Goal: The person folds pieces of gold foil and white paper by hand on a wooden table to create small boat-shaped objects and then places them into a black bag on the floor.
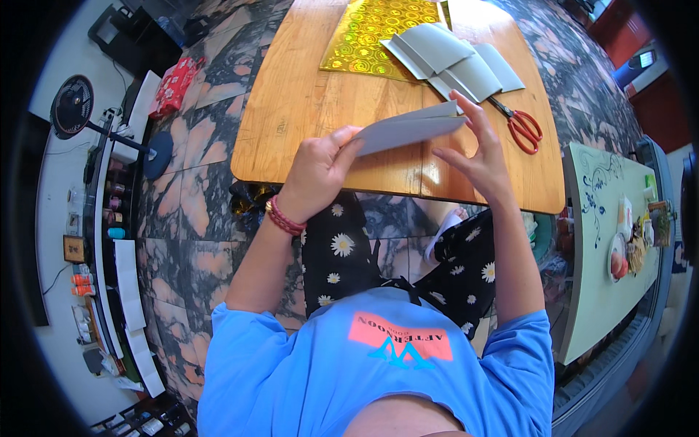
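Above the near edge of a wooden table (306, 125), my left hand (325, 164) pinches one end of a folded pale paper sheet (409, 128). At the sheet's far end is my right hand (478, 147), thumb and fingers spread, a fingertip close to the paper's corner; whether it touches cannot be told. Several folded silver-grey papers (469, 71) lie overlapping beyond the hands. Scissors with red handles (525, 131) rest at the right, their blades partly under those papers. Gold patterned foil sheets (377, 41) lie at the table's far side, partly covered by the folded papers.
A pale green table (595, 262) with a plate of fruit (618, 257) stands at the right. On the left are a black fan (73, 106) on a stand, a red floral box (175, 87) on the marbled floor, and a long shelf (128, 284) holding small items.
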A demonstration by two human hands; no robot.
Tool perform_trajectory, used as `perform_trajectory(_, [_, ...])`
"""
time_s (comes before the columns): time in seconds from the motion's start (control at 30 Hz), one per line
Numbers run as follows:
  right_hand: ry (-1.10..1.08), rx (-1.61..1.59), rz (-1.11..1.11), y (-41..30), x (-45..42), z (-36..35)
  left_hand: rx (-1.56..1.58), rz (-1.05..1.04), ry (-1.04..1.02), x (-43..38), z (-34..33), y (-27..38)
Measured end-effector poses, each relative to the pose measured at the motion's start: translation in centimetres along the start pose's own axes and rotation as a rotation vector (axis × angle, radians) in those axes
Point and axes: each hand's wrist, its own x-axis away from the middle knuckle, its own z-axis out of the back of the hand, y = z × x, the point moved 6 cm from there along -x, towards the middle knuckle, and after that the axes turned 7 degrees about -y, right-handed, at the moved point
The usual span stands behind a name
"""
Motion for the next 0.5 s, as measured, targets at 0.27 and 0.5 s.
perform_trajectory(0.27, [-0.076, -0.575, -0.329, 1.4, 3.6, 0.0, 0.613, 0.032, -0.011, -2.2, -1.6, 0.0])
perform_trajectory(0.5, [0.176, -0.656, -0.352, 1.7, 4.7, -1.2, 0.818, -0.052, 0.136, -3.1, -6.1, -0.6])
